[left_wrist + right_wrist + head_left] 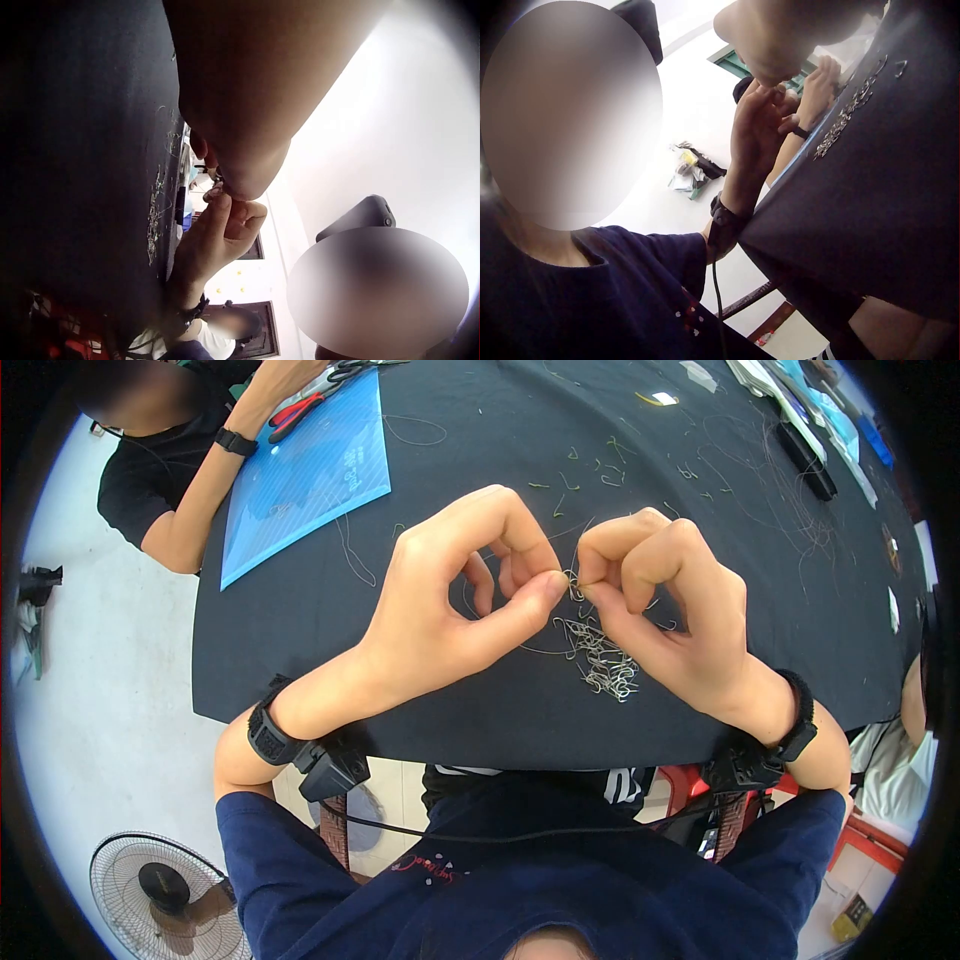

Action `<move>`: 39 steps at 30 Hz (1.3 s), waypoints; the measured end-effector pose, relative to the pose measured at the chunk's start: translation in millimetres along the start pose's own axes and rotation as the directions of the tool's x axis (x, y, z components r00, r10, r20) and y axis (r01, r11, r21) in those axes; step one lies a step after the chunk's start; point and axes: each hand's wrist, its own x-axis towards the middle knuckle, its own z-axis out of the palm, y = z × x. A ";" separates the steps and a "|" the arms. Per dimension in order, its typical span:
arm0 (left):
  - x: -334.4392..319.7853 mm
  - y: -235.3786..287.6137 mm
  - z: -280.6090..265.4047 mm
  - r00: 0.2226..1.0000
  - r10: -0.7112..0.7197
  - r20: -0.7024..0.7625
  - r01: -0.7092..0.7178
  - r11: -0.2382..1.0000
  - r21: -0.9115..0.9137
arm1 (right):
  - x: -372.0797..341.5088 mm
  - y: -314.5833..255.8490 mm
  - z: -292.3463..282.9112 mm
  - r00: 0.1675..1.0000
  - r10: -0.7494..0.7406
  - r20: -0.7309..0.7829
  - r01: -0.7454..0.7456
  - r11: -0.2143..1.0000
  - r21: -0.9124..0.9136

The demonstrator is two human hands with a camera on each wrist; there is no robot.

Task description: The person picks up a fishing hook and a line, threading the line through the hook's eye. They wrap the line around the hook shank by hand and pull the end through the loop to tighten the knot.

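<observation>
Both hands meet above the black table in the head view. The left hand (pixel 465 585) pinches a small wire hook (pixel 573 588) between thumb and index finger. Facing it, the right hand (pixel 670 595) has thumb and index fingertips pinched at the same hook, a thin line near them. Just below the fingertips lies a pile of small metal hooks (pixel 608 665) on the table. In the right wrist view the pile (pixel 847 112) lies beside the left hand (pixel 761 127); in the left wrist view the right hand (pixel 214 247) meets the left at the fingertips.
At the upper left, a blue plastic folder (pixel 310 490) lies under red-handled pliers (pixel 295 415), beside another person's arm (pixel 225 485). Green and metallic bits (pixel 613 475) are scattered beyond the hands. Thin tangled line (pixel 790 510) and a black object (pixel 806 462) lie at the right.
</observation>
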 end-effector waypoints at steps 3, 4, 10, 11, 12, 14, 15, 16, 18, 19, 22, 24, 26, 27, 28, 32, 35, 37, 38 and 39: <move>0.0 -0.7 0.6 1.000 0.008 0.010 -0.008 1.000 -0.022 | -0.6 -1.1 2.2 0.999 0.020 -0.032 -0.019 0.999 0.030; 0.0 -1.2 1.4 1.000 0.005 0.017 -0.005 0.999 -0.048 | -0.9 -1.6 3.9 0.997 0.039 -0.067 -0.035 0.998 0.056; -1.6 2.4 0.4 0.994 -0.065 0.090 0.067 0.998 -0.017 | -0.7 0.1 -0.7 0.998 -0.035 0.043 0.037 0.998 -0.052; -1.6 2.9 0.1 0.992 -0.075 0.100 0.075 0.997 0.001 | -0.4 -1.1 -0.6 0.997 -0.068 0.038 0.070 0.995 -0.064; -1.4 1.4 1.0 0.994 -0.086 0.068 0.086 0.996 0.005 | -0.3 -2.9 -0.2 0.994 -0.101 0.035 0.103 0.992 -0.075; -1.0 -4.2 3.9 0.994 -0.109 0.001 0.109 0.994 0.009 | -0.7 -3.3 -0.6 0.991 -0.131 0.026 0.132 0.987 -0.088; -0.5 -4.6 1.4 0.996 -0.082 -0.023 0.082 0.996 0.030 | -0.7 -2.6 -1.1 0.992 -0.127 0.017 0.128 0.988 -0.091; -0.6 -5.1 1.5 0.997 -0.067 -0.025 0.067 0.998 -0.018 | -0.5 -1.7 -1.4 0.994 -0.112 0.002 0.112 0.990 -0.085; -0.7 -4.7 2.3 0.999 -0.041 -0.030 0.037 0.993 -0.112 | 0.8 0.6 -4.2 0.997 -0.071 -0.029 0.069 0.996 -0.061; -0.8 -4.5 2.5 0.999 -0.028 -0.034 0.022 0.987 -0.158 | 1.6 0.9 -5.8 0.998 -0.045 -0.045 0.043 0.998 -0.043; -1.1 -1.4 -3.3 0.999 -0.006 0.045 0.013 0.989 -0.150 | 2.2 -2.0 -7.5 0.998 -0.064 -0.026 0.064 0.998 -0.013; -0.6 -2.0 -5.6 0.997 0.039 0.060 -0.030 0.989 -0.142 | 1.4 -1.8 -7.2 0.996 -0.084 -0.005 0.084 0.996 0.003; -0.7 -3.0 -4.7 0.997 0.067 0.031 -0.062 0.988 -0.145 | 0.8 -2.2 -6.7 0.996 -0.087 0.002 0.087 0.996 0.011; -0.7 -4.3 -1.6 0.997 0.074 -0.006 -0.074 0.985 -0.153 | 0.8 -2.7 -6.5 0.997 -0.080 -0.001 0.080 0.997 0.009; -0.8 -5.1 0.4 0.996 0.082 -0.043 -0.087 0.983 -0.159 | 0.7 -3.1 -6.5 0.997 -0.074 -0.004 0.074 0.997 0.007; -0.6 -7.1 1.1 0.993 0.110 -0.046 -0.116 0.981 -0.158 | 0.6 -2.1 -7.0 0.996 -0.083 0.017 0.083 0.996 0.015; -0.2 -7.6 -0.3 0.990 0.140 -0.010 -0.140 0.982 -0.129 | 1.2 -2.4 -7.0 0.995 -0.095 0.022 0.095 0.995 0.028; -1.2 -5.2 -5.4 0.988 0.139 0.069 -0.133 0.987 -0.094 | 1.1 -1.8 -6.0 0.995 -0.095 0.028 0.093 0.995 0.047; -1.3 -5.3 -5.3 0.987 0.146 0.068 -0.139 0.986 -0.090 | 0.8 -1.6 -5.8 0.995 -0.092 0.033 0.090 0.994 0.055; -1.2 -5.5 -5.3 0.986 0.152 0.069 -0.146 0.986 -0.086 | 0.5 -1.5 -5.7 0.995 -0.089 0.037 0.087 0.994 0.063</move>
